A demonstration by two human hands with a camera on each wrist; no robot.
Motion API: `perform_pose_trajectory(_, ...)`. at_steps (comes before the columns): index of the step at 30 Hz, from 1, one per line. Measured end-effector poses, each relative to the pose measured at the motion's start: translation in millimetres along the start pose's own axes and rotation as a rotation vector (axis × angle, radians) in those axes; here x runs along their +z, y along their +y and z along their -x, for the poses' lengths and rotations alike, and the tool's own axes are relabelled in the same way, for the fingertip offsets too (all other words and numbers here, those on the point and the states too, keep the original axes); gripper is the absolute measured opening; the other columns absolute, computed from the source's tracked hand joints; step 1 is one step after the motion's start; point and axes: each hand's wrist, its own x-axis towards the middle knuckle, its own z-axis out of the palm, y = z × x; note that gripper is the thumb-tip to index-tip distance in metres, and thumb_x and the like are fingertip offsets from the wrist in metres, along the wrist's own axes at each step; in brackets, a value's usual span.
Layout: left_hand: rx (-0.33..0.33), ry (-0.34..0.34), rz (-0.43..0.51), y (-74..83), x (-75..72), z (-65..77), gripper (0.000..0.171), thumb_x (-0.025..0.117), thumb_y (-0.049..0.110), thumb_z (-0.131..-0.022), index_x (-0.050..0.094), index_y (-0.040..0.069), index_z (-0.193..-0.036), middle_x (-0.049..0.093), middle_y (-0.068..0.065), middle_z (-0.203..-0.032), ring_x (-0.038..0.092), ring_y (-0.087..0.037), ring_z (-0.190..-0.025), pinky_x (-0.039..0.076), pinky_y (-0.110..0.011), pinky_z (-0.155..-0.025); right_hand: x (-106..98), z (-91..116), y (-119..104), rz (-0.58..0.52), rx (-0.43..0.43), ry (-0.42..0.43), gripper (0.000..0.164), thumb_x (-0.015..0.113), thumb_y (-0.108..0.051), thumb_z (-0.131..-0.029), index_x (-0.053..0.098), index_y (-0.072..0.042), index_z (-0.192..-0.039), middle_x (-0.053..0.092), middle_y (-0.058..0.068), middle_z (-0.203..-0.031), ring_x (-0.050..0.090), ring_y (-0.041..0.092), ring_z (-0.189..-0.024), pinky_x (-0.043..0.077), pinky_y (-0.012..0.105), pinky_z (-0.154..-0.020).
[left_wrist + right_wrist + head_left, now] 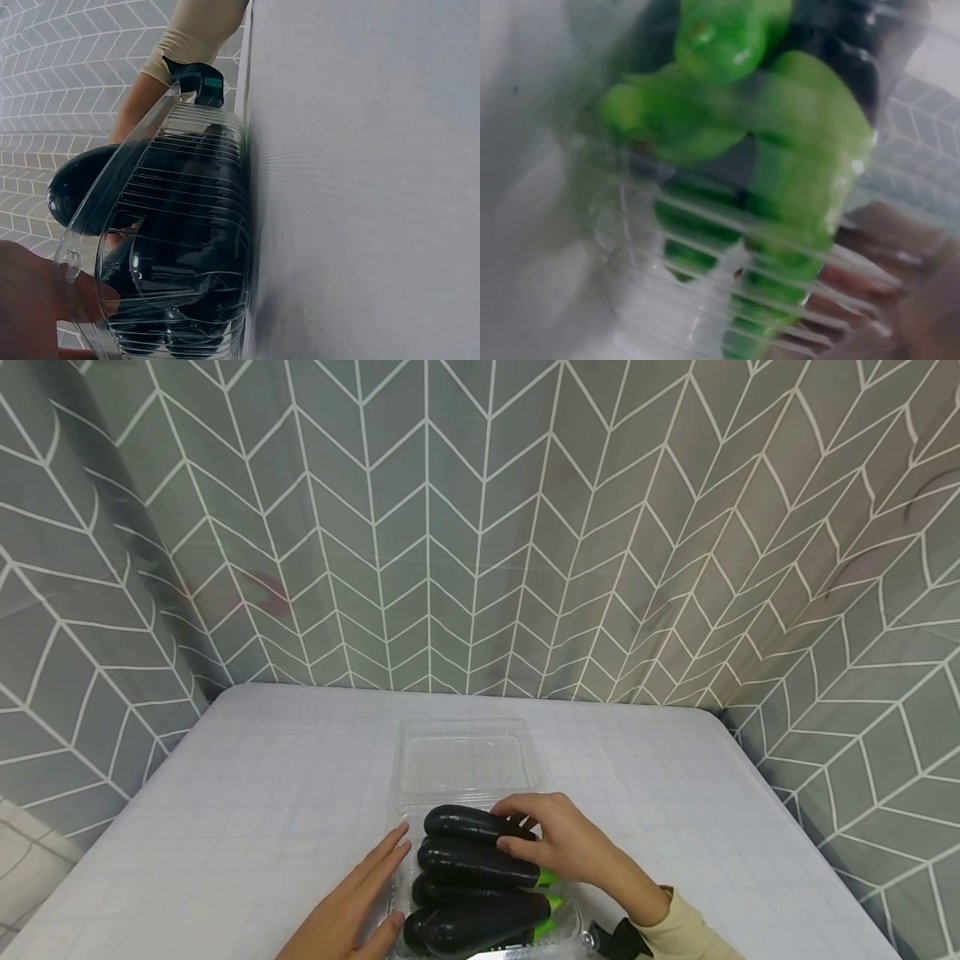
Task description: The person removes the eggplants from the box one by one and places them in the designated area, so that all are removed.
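Note:
Several glossy dark eggplants (480, 862) with green stem caps (802, 127) lie stacked crosswise in a clear plastic clamshell box (180, 120). In the head view my right hand (562, 839) grips the farthest eggplant (461, 821) near its right end, thumb on the near side and fingers beyond it. My left hand (352, 897) rests along the box's left side, fingers extended. Its thumb reaches over the rim in the left wrist view. The right wrist view is blurred and looks through the box wall at the stem ends.
The box's transparent lid (468, 764) lies folded back, away from me, on the white-covered table (300, 777). A black strap device (621, 939) sits by my right sleeve. Patterned grey curtains (450, 527) surround the table at the back and sides.

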Motion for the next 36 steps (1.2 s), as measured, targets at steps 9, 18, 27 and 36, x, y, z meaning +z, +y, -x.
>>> perform_pose_trajectory(9, 0.034, 0.028, -0.029, -1.1, -0.8, 1.3, 0.078, 0.082, 0.011, -0.079, 0.053, 0.003, -0.15, 0.043, -0.008, -0.161, 0.05, -0.018, -0.139, 0.056, -0.046, -0.093, -10, 1, -3, 0.012, -0.051, 0.054, 0.029, 0.078, -0.008, -0.094, 0.072, -0.005, -0.122, 0.074, 0.004, -0.114, 0.07, 0.01, -0.092, 0.059, 0.028, -0.079)
perform_pose_trajectory(18, 0.0, 0.025, -0.034, 1.0, -1.3, 2.1, 0.077, 0.082, 0.009, -0.077, 0.055, 0.002, -0.149, 0.044, -0.006, -0.161, 0.052, -0.021, -0.138, 0.057, -0.046, -0.092, -25, 2, -5, 0.051, -0.028, 0.107, 0.029, 0.078, -0.009, -0.094, 0.073, -0.006, -0.123, 0.074, 0.003, -0.115, 0.07, 0.011, -0.091, 0.06, 0.033, -0.077)
perform_pose_trajectory(27, -0.015, 0.02, -0.028, 1.6, -1.4, 1.6, 0.075, 0.08, 0.007, -0.077, 0.056, 0.001, -0.147, 0.044, -0.007, -0.161, 0.054, -0.021, -0.136, 0.058, -0.045, -0.091, -43, 1, 1, 0.107, -0.022, 0.146, 0.032, 0.078, -0.006, -0.093, 0.072, -0.005, -0.125, 0.073, 0.006, -0.118, 0.071, 0.014, -0.092, 0.061, 0.035, -0.077)
perform_pose_trajectory(36, -0.022, 0.022, -0.022, 0.8, -1.1, 0.3, 0.073, 0.083, 0.015, -0.083, 0.055, 0.004, -0.149, 0.044, -0.005, -0.161, 0.053, -0.022, -0.137, 0.057, -0.047, -0.092, -60, 0, 10, 0.146, -0.01, 0.198, 0.032, 0.08, -0.005, -0.091, 0.074, -0.006, -0.122, 0.074, 0.003, -0.115, 0.071, 0.014, -0.09, 0.061, 0.037, -0.076)
